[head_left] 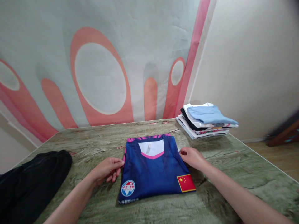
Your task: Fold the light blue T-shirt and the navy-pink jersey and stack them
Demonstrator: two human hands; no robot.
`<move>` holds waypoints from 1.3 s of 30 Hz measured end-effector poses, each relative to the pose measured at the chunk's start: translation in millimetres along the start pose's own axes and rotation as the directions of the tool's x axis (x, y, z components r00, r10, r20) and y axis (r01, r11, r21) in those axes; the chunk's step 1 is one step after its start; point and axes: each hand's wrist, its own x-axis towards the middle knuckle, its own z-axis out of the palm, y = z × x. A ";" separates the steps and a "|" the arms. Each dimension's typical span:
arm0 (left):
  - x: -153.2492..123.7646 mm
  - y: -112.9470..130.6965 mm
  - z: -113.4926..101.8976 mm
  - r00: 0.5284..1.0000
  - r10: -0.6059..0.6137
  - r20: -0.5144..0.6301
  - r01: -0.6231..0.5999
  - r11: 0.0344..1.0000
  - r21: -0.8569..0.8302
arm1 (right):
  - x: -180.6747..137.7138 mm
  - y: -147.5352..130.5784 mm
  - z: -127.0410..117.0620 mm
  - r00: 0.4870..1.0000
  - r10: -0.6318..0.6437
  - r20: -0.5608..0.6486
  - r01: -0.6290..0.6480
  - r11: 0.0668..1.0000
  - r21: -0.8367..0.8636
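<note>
A navy blue jersey (154, 171) with a pink-trimmed neckline lies folded into a rough rectangle in front of me. It bears a round globe badge at its lower left and a red flag patch with yellow stars at its lower right. My left hand (109, 169) pinches the jersey's left edge between thumb and forefinger, the other fingers curled loosely below. At the opposite edge, my right hand (192, 158) has its fingertips closed at the side of the jersey, a little below the collar's height.
A wood-patterned table (98, 140) carries everything. Toward its back right corner rises a stack of folded clothes (207, 121), light blue on top. Black cloth (39, 177) lies bunched at the left. Behind the table hangs a printed backdrop (140, 46) beside a plain wall.
</note>
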 end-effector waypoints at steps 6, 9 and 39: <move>-7.2 3.1 4.3 1.000 0.021 0.024 -0.021 1.000 -0.009 | -1.4 -0.7 4.2 0.998 -0.020 -0.054 0.031 0.977 0.210; -7.1 1.8 6.3 0.999 0.034 -0.004 -0.034 0.999 0.003 | -1.0 1.4 5.2 0.999 -0.007 -0.053 0.021 0.959 0.283; 1.8 0.1 15.5 0.892 0.343 -0.296 -0.183 0.871 0.455 | 4.6 15.5 -2.3 0.987 -0.126 -0.101 0.139 0.981 0.134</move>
